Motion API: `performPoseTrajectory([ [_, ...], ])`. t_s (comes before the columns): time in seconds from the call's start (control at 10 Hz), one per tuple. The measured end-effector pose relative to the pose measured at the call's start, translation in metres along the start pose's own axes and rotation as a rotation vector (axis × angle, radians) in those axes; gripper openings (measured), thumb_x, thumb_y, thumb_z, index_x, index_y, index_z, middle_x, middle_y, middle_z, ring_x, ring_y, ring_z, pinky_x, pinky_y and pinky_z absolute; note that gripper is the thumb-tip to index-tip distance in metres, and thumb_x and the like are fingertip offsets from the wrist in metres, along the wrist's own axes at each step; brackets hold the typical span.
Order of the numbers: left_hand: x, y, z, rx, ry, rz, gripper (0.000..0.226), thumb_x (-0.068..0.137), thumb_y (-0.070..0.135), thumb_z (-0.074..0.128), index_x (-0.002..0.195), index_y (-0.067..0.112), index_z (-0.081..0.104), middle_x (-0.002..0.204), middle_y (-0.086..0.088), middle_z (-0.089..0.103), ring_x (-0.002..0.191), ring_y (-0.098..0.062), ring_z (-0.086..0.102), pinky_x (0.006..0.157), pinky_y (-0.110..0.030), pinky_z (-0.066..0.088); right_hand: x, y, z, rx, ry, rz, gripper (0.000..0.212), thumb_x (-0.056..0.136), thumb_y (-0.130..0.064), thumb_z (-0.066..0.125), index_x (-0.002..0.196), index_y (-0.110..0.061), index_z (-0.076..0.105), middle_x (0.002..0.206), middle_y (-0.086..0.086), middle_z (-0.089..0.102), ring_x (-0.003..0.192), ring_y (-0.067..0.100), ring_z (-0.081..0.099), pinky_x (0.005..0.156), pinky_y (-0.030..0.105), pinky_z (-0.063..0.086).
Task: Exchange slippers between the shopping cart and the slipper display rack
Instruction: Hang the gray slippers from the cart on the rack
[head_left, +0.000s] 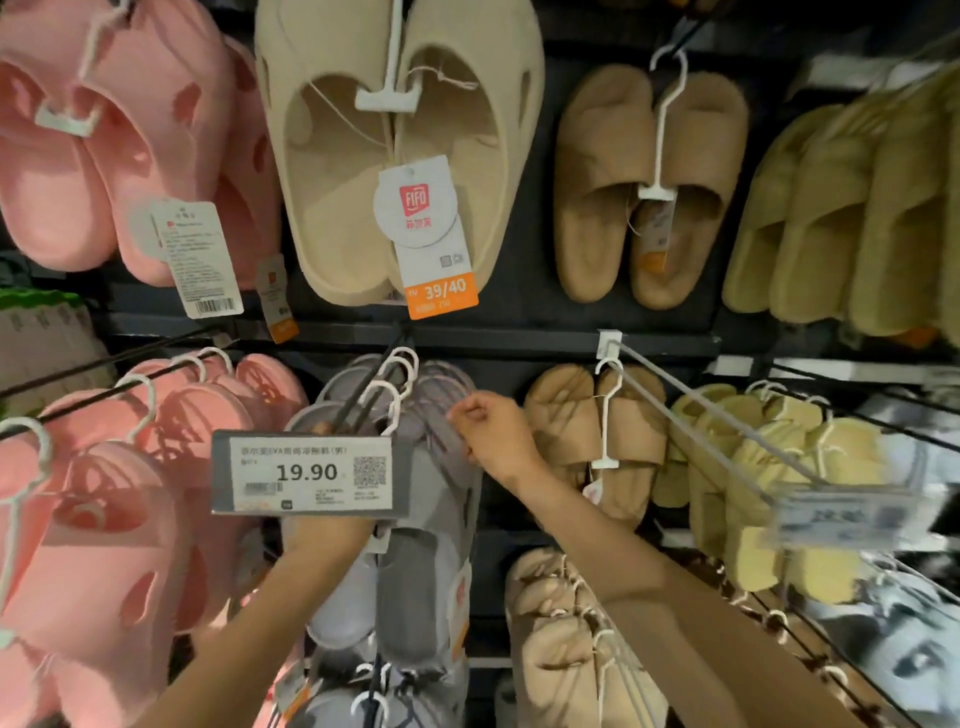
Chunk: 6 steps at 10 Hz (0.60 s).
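Several pairs of grey slippers (415, 571) hang on white hangers from a black peg (371, 387) in the lower row of the display rack. My right hand (493, 431) reaches in from the right, its fingers curled on the right edge of the front grey pair near the top. My left hand (324, 535) comes up from below and is almost wholly hidden behind the price label (306, 473) reading 19.90, so its grip does not show. The shopping cart is out of view.
Pink slippers (104, 519) hang to the left and cream clogs (395, 156) above. Tan slippers (597, 415) sit just right of my right hand. A white peg (701, 415) with yellow slippers (769, 467) juts out at the right.
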<state>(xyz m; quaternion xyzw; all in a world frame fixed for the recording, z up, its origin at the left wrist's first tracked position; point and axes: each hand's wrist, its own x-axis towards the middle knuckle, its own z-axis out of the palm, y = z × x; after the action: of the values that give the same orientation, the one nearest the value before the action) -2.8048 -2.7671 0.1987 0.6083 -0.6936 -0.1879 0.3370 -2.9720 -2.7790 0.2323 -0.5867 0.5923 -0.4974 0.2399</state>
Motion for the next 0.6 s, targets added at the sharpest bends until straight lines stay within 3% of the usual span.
performPoseTrajectory([
  [0.1, -0.016, 0.014, 0.036, 0.208, 0.308, 0.236, 0.038, 0.086, -0.005, 0.045, 0.077, 0.033, 0.047, 0.075, 0.008, 0.045, 0.063, -0.01, 0.029, 0.057, -0.036, 0.037, -0.031, 0.012, -0.034, -0.284, 0.033, -0.065, 0.011, 0.088, -0.015, 0.06, 0.086, -0.005, 0.064, 0.066, -0.001, 0.059, 0.068, 0.016, 0.056, 0.058, 0.019, 0.041],
  [0.2, -0.053, 0.044, 0.062, 0.328, 0.204, 0.291, 0.031, 0.071, 0.006, 0.054, 0.099, 0.0, 0.064, 0.093, -0.026, 0.061, 0.089, -0.038, 0.051, 0.072, -0.043, 0.044, -0.079, 0.032, -0.077, -0.556, -0.029, -0.005, 0.023, 0.091, -0.018, 0.054, 0.103, -0.001, 0.061, 0.102, 0.018, 0.064, 0.097, 0.032, 0.059, 0.079, 0.03, 0.045],
  [0.3, -0.102, 0.075, 0.109, 0.449, -0.053, 0.499, 0.03, 0.049, 0.007, 0.082, 0.076, 0.006, 0.071, 0.075, -0.014, 0.066, 0.069, -0.035, 0.064, 0.057, -0.037, 0.053, -0.146, 0.055, -0.123, -0.784, -0.086, 0.082, 0.028, 0.096, -0.017, 0.043, 0.116, -0.001, 0.054, 0.114, 0.02, 0.059, 0.103, 0.034, 0.058, 0.081, 0.037, 0.046],
  [0.4, -0.152, 0.116, 0.143, 0.519, -0.281, 0.712, 0.02, 0.06, 0.014, 0.081, 0.057, 0.018, 0.061, 0.058, -0.001, 0.062, 0.056, -0.021, 0.064, 0.047, -0.023, 0.05, -0.221, 0.077, -0.176, -0.882, 0.059, 0.212, 0.028, 0.096, -0.019, 0.039, 0.112, -0.005, 0.057, 0.113, 0.019, 0.061, 0.103, 0.033, 0.059, 0.081, 0.039, 0.047],
  [0.5, -0.208, 0.165, 0.181, 0.402, -0.42, 0.819, 0.022, 0.094, 0.025, 0.044, 0.077, 0.021, 0.056, 0.075, 0.002, 0.061, 0.086, -0.021, 0.066, 0.065, -0.028, 0.045, -0.296, 0.097, -0.241, -0.96, 0.221, 0.412, 0.031, 0.092, -0.019, 0.037, 0.112, -0.009, 0.058, 0.11, 0.017, 0.062, 0.105, 0.032, 0.059, 0.077, 0.037, 0.046],
  [0.6, -0.272, 0.225, 0.215, 0.294, -0.505, 1.001, 0.034, 0.092, 0.033, 0.032, 0.095, 0.019, 0.063, 0.1, -0.004, 0.067, 0.099, -0.026, 0.063, 0.078, -0.033, 0.046, -0.379, 0.112, -0.306, -0.993, 0.384, 0.654, 0.026, 0.092, -0.021, 0.046, 0.111, -0.006, 0.056, 0.111, 0.018, 0.062, 0.104, 0.036, 0.059, 0.077, 0.038, 0.047],
])
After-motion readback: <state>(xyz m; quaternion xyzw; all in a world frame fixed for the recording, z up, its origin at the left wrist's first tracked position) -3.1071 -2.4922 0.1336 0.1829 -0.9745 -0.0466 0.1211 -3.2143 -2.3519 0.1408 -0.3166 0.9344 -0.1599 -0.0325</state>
